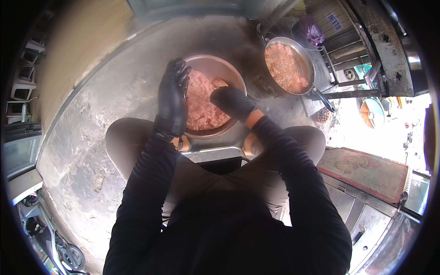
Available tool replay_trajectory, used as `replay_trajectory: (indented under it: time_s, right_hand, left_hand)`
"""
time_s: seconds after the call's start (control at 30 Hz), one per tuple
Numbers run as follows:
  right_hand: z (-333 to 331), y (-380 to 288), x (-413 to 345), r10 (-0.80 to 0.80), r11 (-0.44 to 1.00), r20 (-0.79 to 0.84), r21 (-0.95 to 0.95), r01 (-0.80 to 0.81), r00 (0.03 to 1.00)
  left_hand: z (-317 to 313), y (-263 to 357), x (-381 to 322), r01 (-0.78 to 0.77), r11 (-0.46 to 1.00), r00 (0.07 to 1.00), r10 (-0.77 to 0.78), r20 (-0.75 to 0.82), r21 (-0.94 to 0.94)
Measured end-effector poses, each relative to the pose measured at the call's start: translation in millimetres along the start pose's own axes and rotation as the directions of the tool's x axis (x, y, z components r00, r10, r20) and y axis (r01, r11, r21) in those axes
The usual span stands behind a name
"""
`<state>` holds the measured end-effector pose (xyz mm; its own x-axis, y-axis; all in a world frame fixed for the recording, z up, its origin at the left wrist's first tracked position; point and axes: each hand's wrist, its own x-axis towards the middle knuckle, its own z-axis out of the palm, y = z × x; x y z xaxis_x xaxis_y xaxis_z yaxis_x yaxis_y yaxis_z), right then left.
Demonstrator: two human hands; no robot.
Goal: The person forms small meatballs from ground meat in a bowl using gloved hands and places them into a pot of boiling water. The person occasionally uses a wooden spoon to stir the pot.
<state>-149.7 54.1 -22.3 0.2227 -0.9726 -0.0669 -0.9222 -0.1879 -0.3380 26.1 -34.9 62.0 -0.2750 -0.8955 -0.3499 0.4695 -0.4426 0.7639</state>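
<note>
A wide metal bowl [237,74] sits in front of me, holding a large mound of pink ground meat [204,103]. My left hand [173,92], in a black glove, is upright at the bowl's left side, fingers bent slightly toward the meat. Its palm faces away from view, so anything in it is hidden. My right hand [233,103], also black-gloved, is curled over the bowl's right part. Just beyond its knuckles shows a small tan, flat-edged piece [219,82]; whether the hand grips it is unclear.
To the upper right, a frying pan [311,65] of pinkish-brown meat in liquid stands on a dark stove, handle [323,99] pointing right. A purple plastic bag [312,31] lies behind it. A red-edged board [364,173] tops a metal cabinet at right. My knees flank the bowl.
</note>
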Motion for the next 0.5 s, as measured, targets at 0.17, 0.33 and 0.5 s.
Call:
replay_trajectory:
  time_s: [0.17,0.33,0.5]
  right_hand:
    - [13.0,-46.8,3.9,-0.105,0.95,-0.255,0.259,0.172,0.961]
    - [38.0,-82.6,5.6,-0.214,0.977,-0.287,-0.069,0.202,0.934]
    - [52.5,-76.3,-2.0,-0.16,0.983,-0.201,-0.124,0.137,0.966]
  left_hand:
    - [-12.3,14.9,8.8,-0.032,0.994,0.999,0.03,-0.015,-0.104]
    - [-15.4,11.7,13.3,-0.038,0.992,0.999,0.037,-0.013,-0.123]
    - [-16.3,10.9,13.6,-0.029,0.994,1.0,0.03,0.005,-0.11]
